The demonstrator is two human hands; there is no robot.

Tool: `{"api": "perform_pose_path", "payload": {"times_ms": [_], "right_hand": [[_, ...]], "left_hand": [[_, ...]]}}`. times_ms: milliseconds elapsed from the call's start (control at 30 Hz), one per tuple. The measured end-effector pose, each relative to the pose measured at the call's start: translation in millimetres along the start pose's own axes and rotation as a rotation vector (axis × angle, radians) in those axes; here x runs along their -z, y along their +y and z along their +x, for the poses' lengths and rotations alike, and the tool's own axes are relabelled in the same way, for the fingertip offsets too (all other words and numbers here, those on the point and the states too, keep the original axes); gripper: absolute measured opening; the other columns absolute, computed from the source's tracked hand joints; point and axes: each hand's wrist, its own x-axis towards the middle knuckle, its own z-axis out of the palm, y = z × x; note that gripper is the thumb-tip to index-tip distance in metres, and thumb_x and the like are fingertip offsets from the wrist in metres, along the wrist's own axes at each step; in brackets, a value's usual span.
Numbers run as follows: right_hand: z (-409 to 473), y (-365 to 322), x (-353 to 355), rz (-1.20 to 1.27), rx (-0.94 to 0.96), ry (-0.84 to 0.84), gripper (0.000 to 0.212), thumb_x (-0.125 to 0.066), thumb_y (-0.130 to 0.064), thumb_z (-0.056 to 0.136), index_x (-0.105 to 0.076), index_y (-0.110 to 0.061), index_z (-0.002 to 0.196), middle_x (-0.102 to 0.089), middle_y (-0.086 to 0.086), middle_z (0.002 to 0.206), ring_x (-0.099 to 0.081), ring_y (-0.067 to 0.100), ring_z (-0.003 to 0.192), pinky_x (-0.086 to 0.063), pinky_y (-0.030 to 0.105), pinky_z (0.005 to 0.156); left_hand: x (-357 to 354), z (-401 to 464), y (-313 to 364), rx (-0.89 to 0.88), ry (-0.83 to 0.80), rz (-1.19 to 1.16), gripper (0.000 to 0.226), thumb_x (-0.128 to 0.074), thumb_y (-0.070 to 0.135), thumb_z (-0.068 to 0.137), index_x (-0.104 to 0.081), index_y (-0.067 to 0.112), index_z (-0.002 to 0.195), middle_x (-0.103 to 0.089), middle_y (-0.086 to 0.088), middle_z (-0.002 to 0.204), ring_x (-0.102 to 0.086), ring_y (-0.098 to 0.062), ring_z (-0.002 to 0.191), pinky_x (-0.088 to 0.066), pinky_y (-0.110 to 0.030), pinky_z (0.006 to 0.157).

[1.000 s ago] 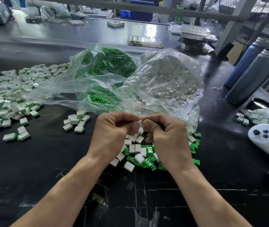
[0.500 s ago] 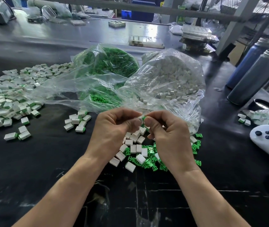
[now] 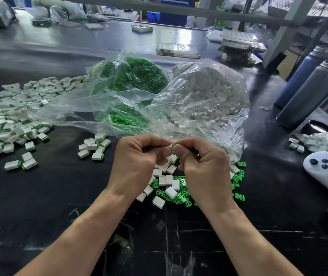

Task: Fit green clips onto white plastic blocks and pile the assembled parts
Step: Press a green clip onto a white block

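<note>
two hands raised together over the black worktable [image 3: 39,206], knuckles up. left hand [image 3: 137,162] with fingers curled, pinching a small white block [image 3: 171,147] at the fingertips. right hand [image 3: 205,168] curled likewise, thumb and forefinger pressed against the same block where a sliver of green clip [image 3: 173,145] shows; clip mostly hidden by the fingers. directly beneath, on the table, a loose scatter of white blocks [image 3: 169,180] mixed with green clips [image 3: 181,194]. behind the hands, an open clear bag of white blocks [image 3: 209,96] and, to its left, a clear bag of green clips [image 3: 133,76]. far left, a wide pile of assembled parts [image 3: 5,120]; a smaller cluster of assembled parts [image 3: 94,147] just left of the left hand. at right edge, a white controller [image 3: 326,168] and two dark bottles [image 3: 310,88].
</note>
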Motion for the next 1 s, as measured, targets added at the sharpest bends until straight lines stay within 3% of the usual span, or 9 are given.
{"api": "perform_pose_path", "payload": {"times_ms": [233, 367, 433, 533, 600, 667, 800, 900, 1000], "right_hand": [[-2.8, 3.8, -4.5, 0.047, -0.062, 0.024, 0.011, -0.074, -0.009, 0.095, -0.079, -0.018, 0.090, -0.074, -0.005, 0.077, -0.070, 0.020, 0.070, -0.059, 0.046, 0.067], [2.7, 2.4, 0.5, 0.248, -0.190, -0.055, 0.012, -0.071, -0.010, 0.097, -0.079, -0.015, 0.090, -0.074, 0.004, 0.075, -0.066, 0.019, 0.062, -0.063, 0.041, 0.061], [6.7, 0.4, 3.3, 0.390, -0.250, -0.066, 0.019, -0.066, -0.023, 0.102, -0.079, -0.012, 0.093, -0.073, 0.009, 0.076, -0.063, 0.018, 0.059, -0.060, 0.037, 0.055], [10.3, -2.0, 2.1, 0.510, -0.341, -0.084, 0.052, -0.046, -0.051, 0.107, -0.076, -0.011, 0.094, -0.073, 0.018, 0.081, -0.058, 0.021, 0.054, -0.046, 0.030, 0.042], [10.5, -2.9, -2.0, 0.542, -0.425, -0.153, 0.069, -0.035, -0.064, 0.106, -0.075, -0.016, 0.079, -0.070, 0.014, 0.075, -0.053, 0.020, 0.050, -0.037, 0.027, 0.040], [9.3, -4.7, -6.0, 0.488, -0.473, -0.212, 0.076, -0.031, -0.073, 0.100, -0.070, -0.020, 0.063, -0.064, 0.009, 0.064, -0.049, 0.017, 0.046, -0.032, 0.025, 0.040], [6.3, -6.5, -10.1, 0.439, -0.444, -0.148, 0.062, -0.034, -0.063, 0.098, -0.071, -0.029, 0.062, -0.052, -0.006, 0.050, -0.044, 0.010, 0.042, -0.033, 0.021, 0.038], [5.1, -9.3, -13.6, 0.392, -0.386, -0.061, 0.060, -0.030, -0.048, 0.100, -0.073, -0.040, 0.059, -0.047, -0.014, 0.044, -0.043, 0.003, 0.041, -0.035, 0.020, 0.039], [5.5, -11.3, -15.8, 0.369, -0.336, 0.002, 0.057, -0.030, -0.043, 0.093, -0.069, -0.043, 0.051, -0.052, -0.018, 0.044, -0.049, -0.003, 0.042, -0.037, 0.016, 0.042]], "left_hand": [[-2.5, -0.3, -4.8, 0.038, 0.028, -0.028, 0.017, -0.079, -0.008, 0.082, -0.081, 0.010, 0.084, -0.078, -0.007, 0.075, -0.069, -0.017, 0.059, -0.061, -0.025, 0.060], [-2.2, 3.9, -4.4, 0.027, -0.005, -0.022, 0.015, -0.077, -0.006, 0.086, -0.079, 0.009, 0.086, -0.078, -0.002, 0.076, -0.067, -0.005, 0.063, -0.055, -0.016, 0.062], [-3.4, 6.3, -4.1, 0.003, -0.017, -0.036, 0.015, -0.076, -0.003, 0.087, -0.078, 0.012, 0.087, -0.077, 0.002, 0.077, -0.067, -0.003, 0.068, -0.054, -0.015, 0.067], [-6.8, 5.8, -6.3, -0.025, -0.044, -0.025, 0.012, -0.078, 0.003, 0.088, -0.078, 0.016, 0.089, -0.078, 0.000, 0.091, -0.072, -0.013, 0.085, -0.057, -0.023, 0.081], [-9.2, 4.2, -7.2, -0.038, -0.083, -0.001, 0.013, -0.080, 0.008, 0.088, -0.079, 0.021, 0.088, -0.074, 0.000, 0.104, -0.071, -0.021, 0.097, -0.057, -0.033, 0.090], [-11.5, 3.0, -7.6, -0.044, -0.118, -0.017, 0.016, -0.080, 0.009, 0.088, -0.080, 0.026, 0.086, -0.071, 0.005, 0.111, -0.071, -0.022, 0.099, -0.058, -0.035, 0.090], [-17.9, -1.2, -7.2, 0.013, -0.171, -0.107, 0.011, -0.076, 0.005, 0.091, -0.079, 0.017, 0.090, -0.075, -0.003, 0.110, -0.074, -0.033, 0.091, -0.062, -0.040, 0.076], [-21.5, -5.7, -5.4, 0.036, -0.185, -0.193, 0.009, -0.074, 0.001, 0.092, -0.077, 0.009, 0.094, -0.079, -0.009, 0.100, -0.076, -0.023, 0.088, -0.061, -0.029, 0.071], [-24.4, -7.9, -4.5, 0.027, -0.183, -0.228, 0.007, -0.074, 0.000, 0.091, -0.076, 0.004, 0.097, -0.079, -0.011, 0.099, -0.077, -0.024, 0.091, -0.060, -0.025, 0.072]]}}
